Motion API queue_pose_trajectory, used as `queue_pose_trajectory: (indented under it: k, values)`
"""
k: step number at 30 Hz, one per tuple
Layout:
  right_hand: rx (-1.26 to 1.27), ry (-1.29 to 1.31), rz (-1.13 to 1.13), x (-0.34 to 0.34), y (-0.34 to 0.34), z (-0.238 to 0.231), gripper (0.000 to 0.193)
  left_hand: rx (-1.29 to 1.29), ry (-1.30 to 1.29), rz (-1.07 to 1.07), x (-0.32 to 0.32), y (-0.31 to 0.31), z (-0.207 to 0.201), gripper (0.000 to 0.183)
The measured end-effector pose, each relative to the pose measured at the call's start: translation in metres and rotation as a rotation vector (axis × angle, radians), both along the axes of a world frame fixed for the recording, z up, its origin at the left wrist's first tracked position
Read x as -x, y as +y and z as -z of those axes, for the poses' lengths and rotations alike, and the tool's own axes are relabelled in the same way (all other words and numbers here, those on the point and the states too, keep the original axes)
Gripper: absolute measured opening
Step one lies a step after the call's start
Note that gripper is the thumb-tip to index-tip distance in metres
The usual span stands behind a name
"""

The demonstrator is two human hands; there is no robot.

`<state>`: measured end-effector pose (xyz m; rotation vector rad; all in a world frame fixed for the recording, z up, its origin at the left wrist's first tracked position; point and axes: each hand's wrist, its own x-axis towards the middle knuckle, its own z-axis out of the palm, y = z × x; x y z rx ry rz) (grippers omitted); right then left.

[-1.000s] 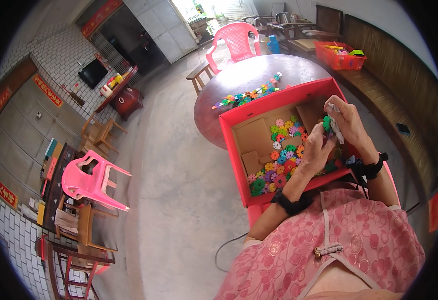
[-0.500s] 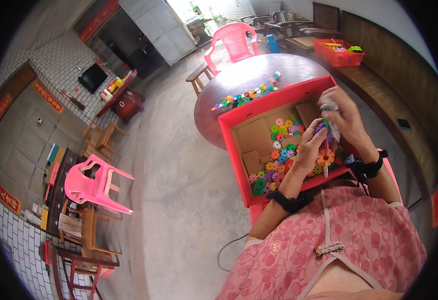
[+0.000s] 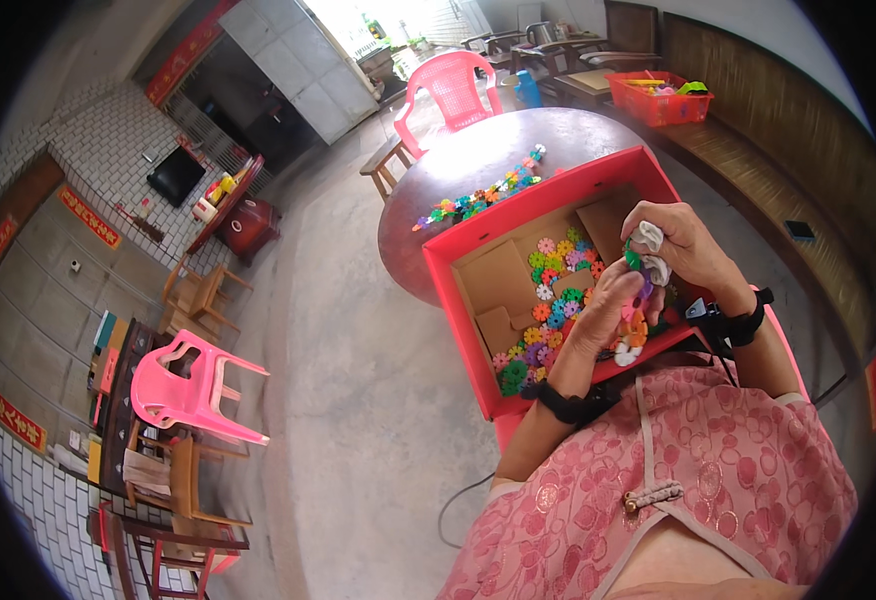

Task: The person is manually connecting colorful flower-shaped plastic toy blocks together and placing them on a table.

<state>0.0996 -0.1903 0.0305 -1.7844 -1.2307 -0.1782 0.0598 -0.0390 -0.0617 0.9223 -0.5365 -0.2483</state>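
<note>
My left hand (image 3: 606, 302) is closed round a short chain of joined flower-shaped plastic discs (image 3: 637, 328) in green, purple, orange and white. The chain's white end hangs below my fingers. At its green top end, my right hand (image 3: 688, 243) pinches a crumpled white cloth or tissue (image 3: 656, 269) against the pieces. Both hands are over the right side of a red cardboard box (image 3: 455, 315), which holds many loose flower discs (image 3: 564, 290) in mixed colours. My fingers hide part of the chain.
Beyond the box stands a round dark table (image 3: 408, 215) bearing joined discs (image 3: 483, 197). A pink armchair (image 3: 453, 90) is behind it. Right of the table, a wooden bench (image 3: 758, 185) carries a red basket (image 3: 658, 105) and a phone (image 3: 799, 231). Another pink chair (image 3: 193, 385) stands left.
The chain has tilted and lowered slightly, its white end now showing its flat side. My right hand has moved down a little with the white cloth. The whole view has shifted slightly.
</note>
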Motion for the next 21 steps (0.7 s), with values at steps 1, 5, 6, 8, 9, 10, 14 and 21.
queue_pose_trajectory:
  k: [1, 5, 6, 8, 9, 10, 14, 21]
  values:
    - [0.004, -0.054, 0.051, 0.001, 0.002, 0.001, 0.013, -0.002, 0.001, 0.0, -0.001, -0.001, 0.001, 0.042]
    - [0.058, -0.175, 0.173, -0.001, 0.007, 0.003, 0.012, -0.092, -0.093, -0.169, -0.007, -0.003, 0.006, 0.034]
    - [0.077, -0.202, 0.177, -0.003, 0.007, 0.007, 0.013, -0.104, -0.073, -0.184, -0.008, -0.002, 0.007, 0.032]
    - [0.096, -0.229, 0.185, -0.004, 0.006, 0.009, 0.013, -0.116, -0.054, -0.194, -0.007, -0.003, 0.003, 0.03]
    - [0.049, -0.255, 0.161, -0.003, 0.007, 0.009, 0.013, -0.053, -0.036, -0.199, -0.006, -0.006, 0.0, 0.027]
    - [0.002, -0.281, 0.134, -0.002, 0.009, 0.009, 0.013, 0.009, -0.018, -0.205, -0.004, -0.006, -0.002, 0.025]
    - [0.023, -0.257, 0.133, 0.001, 0.011, 0.007, 0.012, -0.083, -0.058, -0.287, -0.007, -0.004, 0.0, 0.022]
    - [-0.269, -0.126, 0.324, -0.005, 0.004, 0.02, 0.013, -0.201, -0.163, -0.102, 0.007, 0.007, -0.022, 0.024]
